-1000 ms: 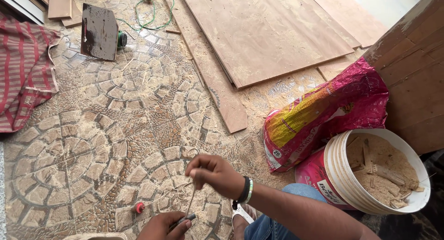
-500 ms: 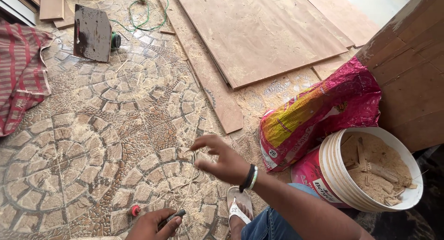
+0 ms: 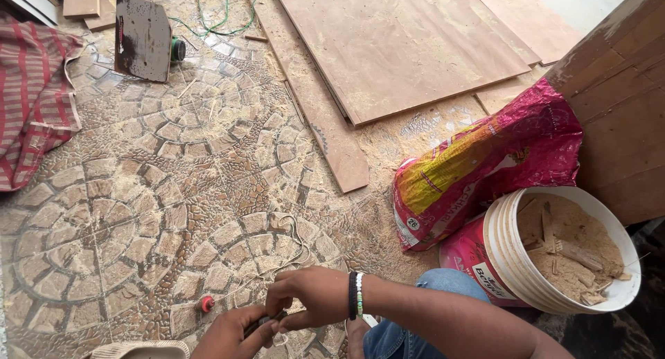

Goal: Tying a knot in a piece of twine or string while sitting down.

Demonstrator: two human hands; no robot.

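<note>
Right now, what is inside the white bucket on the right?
The white bucket is filled almost to the rim with sawdust, and several small wood offcuts are lying in it. What is below the sawdust, deeper in the bucket, is covered and cannot be seen.

Both arms are bare, with no sleeves showing. The right hand (image 3: 312, 293) has two bands at the wrist: a black one and, just beside it, a beaded one in white and green. The left hand (image 3: 232, 335) wears nothing. Blue jeans cover the knee.
</note>
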